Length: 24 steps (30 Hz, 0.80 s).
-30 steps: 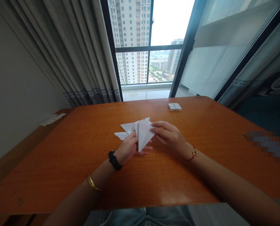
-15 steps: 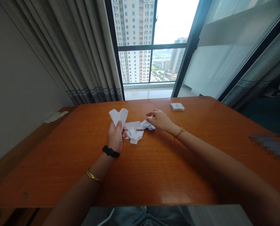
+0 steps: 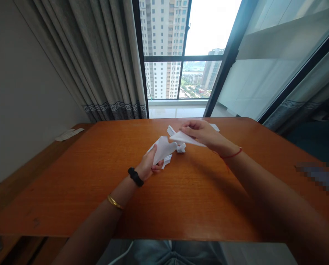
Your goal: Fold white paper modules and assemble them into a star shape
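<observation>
My left hand (image 3: 148,163) is closed on a folded white paper (image 3: 164,148) with a notched top edge, its thumb lying across the front. To the right, my right hand (image 3: 204,133) pinches a flat, pointed piece of white paper (image 3: 184,137), whose left tip is close to the paper in my left hand. Behind and below the two held papers, more folded white pieces (image 3: 181,148) rest on the orange-brown table (image 3: 164,206), partly hidden by the held papers and hands.
A small stack of folded paper (image 3: 214,127) shows beyond my right hand near the table's far edge. Papers (image 3: 69,134) lie on a ledge at the left. A pixelated object (image 3: 320,176) is at the right edge. Curtains and a window stand behind.
My right hand has lifted a pointed paper from the pile and moved right. My left hand has shifted right with its paper, now tilted rightward. The view has moved slightly.
</observation>
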Available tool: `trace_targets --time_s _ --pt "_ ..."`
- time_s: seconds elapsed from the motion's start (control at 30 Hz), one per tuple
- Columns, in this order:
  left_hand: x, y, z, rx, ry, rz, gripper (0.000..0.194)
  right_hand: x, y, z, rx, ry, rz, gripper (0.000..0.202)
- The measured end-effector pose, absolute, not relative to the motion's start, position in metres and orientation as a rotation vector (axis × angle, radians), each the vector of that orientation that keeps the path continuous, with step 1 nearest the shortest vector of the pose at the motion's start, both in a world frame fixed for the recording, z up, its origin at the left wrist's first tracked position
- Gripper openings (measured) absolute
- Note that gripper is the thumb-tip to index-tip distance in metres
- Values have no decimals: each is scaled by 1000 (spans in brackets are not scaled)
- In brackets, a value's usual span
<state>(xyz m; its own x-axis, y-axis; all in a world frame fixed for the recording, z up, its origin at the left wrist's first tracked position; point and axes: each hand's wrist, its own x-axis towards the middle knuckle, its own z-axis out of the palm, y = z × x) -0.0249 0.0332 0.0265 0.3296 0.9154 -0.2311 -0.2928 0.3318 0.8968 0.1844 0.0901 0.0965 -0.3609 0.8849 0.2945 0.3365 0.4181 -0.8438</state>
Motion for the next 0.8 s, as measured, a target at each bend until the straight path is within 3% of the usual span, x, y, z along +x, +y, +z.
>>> trace_targets --time_s 0.1,0.17,0.33,0.47,0.6,0.7,0.8 --pt "-15 21 25 979 717 690 65 186 51 83 -1082 -2096 750 18" --pt "-10 14 23 1044 694 643 66 181 36 66 -1075 -2181 552 16" --pt "-8 13 16 1220 743 581 43 181 34 40 -1042 -2157 341 16" --pt "-8 17 14 1356 820 746 44 192 41 37 -1201 -1923 609 54" --pt "-11 17 17 1739 1019 685 35 202 38 31 -1249 -2112 921 32" --pt "-14 16 18 2151 1322 592 21 209 35 26 -1406 -2226 697 29" --pt "-16 17 14 2315 1402 538 20 213 34 24 -1455 -2305 465 23"
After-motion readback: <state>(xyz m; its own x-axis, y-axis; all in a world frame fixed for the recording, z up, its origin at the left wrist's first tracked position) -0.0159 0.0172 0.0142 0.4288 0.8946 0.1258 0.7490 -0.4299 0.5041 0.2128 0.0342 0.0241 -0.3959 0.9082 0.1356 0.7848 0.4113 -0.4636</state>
